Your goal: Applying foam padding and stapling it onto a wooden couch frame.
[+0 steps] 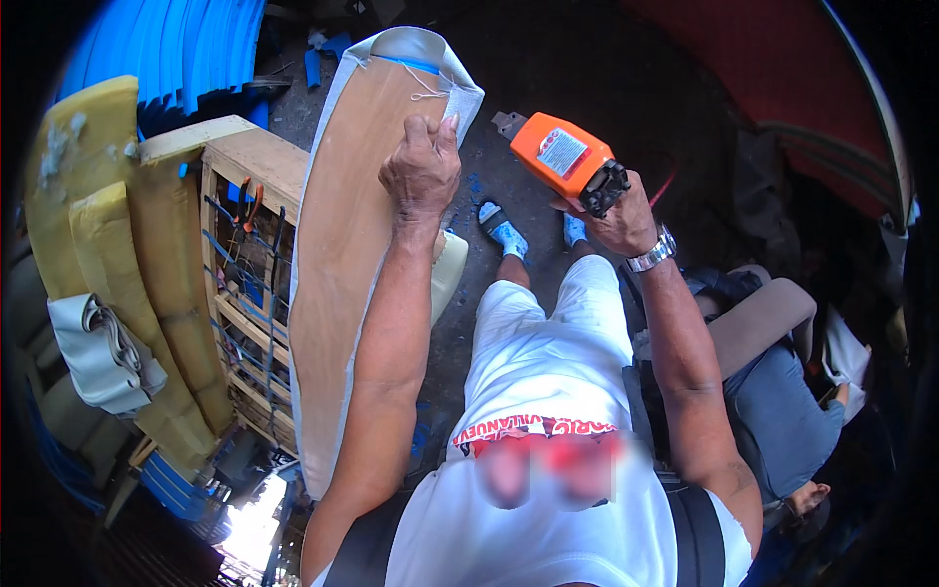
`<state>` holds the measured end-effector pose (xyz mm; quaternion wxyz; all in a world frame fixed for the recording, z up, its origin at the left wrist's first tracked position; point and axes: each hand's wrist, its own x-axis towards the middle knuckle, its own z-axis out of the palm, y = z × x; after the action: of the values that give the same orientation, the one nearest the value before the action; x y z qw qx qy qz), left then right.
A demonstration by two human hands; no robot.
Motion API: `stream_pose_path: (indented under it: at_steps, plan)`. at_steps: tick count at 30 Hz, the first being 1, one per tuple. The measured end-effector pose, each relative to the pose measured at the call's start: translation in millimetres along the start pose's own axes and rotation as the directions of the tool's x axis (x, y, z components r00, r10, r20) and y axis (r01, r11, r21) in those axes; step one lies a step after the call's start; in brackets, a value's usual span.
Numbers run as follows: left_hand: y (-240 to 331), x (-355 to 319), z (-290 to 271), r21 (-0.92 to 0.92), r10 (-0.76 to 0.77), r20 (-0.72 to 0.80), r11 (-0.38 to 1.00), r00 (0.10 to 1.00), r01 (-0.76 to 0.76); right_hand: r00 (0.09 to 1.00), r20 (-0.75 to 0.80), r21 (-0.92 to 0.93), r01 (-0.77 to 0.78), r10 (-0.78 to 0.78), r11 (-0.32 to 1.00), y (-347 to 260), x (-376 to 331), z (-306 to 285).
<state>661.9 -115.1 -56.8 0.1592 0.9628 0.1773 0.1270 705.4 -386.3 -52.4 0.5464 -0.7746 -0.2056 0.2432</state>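
Note:
A long curved wooden panel [337, 215] stands before me, with pale upholstery fabric [468, 101] folded over its edges and loose threads near its far end. My left hand [423, 174] is closed at the panel's far right edge, thumb up, with the fabric edge in its fingers. To the right of the panel, my right hand [626, 220] grips an orange staple gun [562, 157]. Its metal nose points left toward the panel and is apart from the fabric. My fingers around the tool are partly hidden behind its body.
Left of the panel are a wooden frame [249, 161] with dark straps, pliers [249, 203], yellow foam pieces [108, 225] and folded white material [98, 357]. Blue corrugated sheets [181, 49] stand at the far left. Another person [782, 411] is low at the right.

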Motion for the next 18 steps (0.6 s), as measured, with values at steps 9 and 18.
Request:
stream_pose_path:
  at_steps: [9,18]
  plan:
    - [0.5,-3.8,4.6,-0.047,-0.041,-0.023,0.998,0.999,0.04,0.994,0.07,-0.062,0.087,-0.083,0.994,-25.3,39.3,5.4]
    - [-1.6,-12.2,15.9,-0.004,0.053,-0.074,0.999,0.996,-0.053,0.99,0.106,-0.351,-0.051,0.094,0.935,-32.6,45.3,14.9]
